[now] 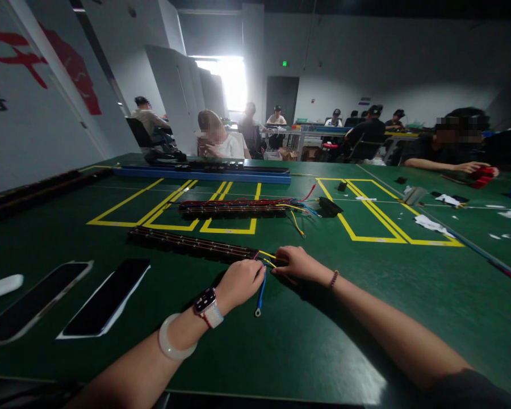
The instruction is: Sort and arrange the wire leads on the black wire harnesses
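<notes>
At the green bench (323,352): my R hand (300,264) pinches 2 yellow leads (267,255), fingertips nearly together, prob. to keep them apart from the rest. My L hand (242,281), fingers curled in close, sits at the top of 1 blue lead (261,292); whether it grips, can't tell. That lead runs to 6 o'clock, ring terminal down, likely left loose to stay out of the way. The black strip (191,243) they join, 1 pc., lies from my fingers toward 10 o'clock, wired end my way, presumably for easy reach. A 2nd wired strip (234,209) sits at 11, beyond it 1 blue rail (200,175). 2 phones (106,298) lie approx. 8 to 9 o'clock, prob. set clear of the work.
</notes>
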The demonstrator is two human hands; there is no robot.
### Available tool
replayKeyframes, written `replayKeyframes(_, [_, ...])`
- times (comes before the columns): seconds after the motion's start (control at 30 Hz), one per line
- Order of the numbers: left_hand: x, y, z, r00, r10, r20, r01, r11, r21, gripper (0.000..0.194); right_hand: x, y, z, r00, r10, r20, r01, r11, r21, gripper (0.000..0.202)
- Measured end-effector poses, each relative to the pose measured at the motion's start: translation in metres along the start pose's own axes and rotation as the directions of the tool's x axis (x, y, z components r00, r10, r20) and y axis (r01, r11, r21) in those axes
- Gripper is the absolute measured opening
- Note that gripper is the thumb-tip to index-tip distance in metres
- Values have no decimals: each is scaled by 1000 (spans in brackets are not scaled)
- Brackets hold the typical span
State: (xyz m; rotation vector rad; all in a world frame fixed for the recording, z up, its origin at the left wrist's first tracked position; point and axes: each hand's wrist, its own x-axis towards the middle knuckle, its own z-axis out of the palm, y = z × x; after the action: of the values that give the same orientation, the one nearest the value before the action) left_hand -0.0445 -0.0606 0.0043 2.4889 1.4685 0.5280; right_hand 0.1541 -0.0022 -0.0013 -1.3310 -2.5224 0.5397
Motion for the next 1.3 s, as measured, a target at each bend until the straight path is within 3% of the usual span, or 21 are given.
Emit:
replayKeyframes(0.1, [0,2,-1,994,-107,31,111,975,-191,33,0,-6,1,1000,18,-1,-18,1000,17,13])
replayKeyframes(0.17, [0,4,0,979,-182,89,202,899,-388,31,0,-10,-1,999,23,-36,-23,1000,-17,10])
replayKeyframes(0.23, [0,6,2,953,-216,213,301,753,-585,31,-1,-15,-3,997,36,-74,-40,998,-54,12])
replayKeyframes(0.37, [0,11,7,894,-104,436,442,361,-821,40,-7,-29,-5,996,21,-92,-42,970,-241,17])
replayKeyframes(0.47, [-1,13,8,888,-83,453,461,152,-874,33,-13,-41,-1,998,-41,-47,17,904,-427,18])
replayKeyframes(0.6, [0,8,9,875,-57,480,482,17,-876,18,-19,-52,11,990,-140,-33,93,801,-592,19])
replayKeyframes(0.8, [5,5,13,886,-35,462,439,-258,-861,9,-20,-60,19,988,-153,2,123,785,-608,19])
replayKeyframes(1.0, [7,6,21,898,-57,437,405,-283,-869,15,-25,-61,10,992,-123,-11,102,867,-489,17])
replayKeyframes(1.3, [5,3,29,887,-92,452,403,-322,-857,14,-32,-68,-4,985,-170,8,157,895,-417,23])
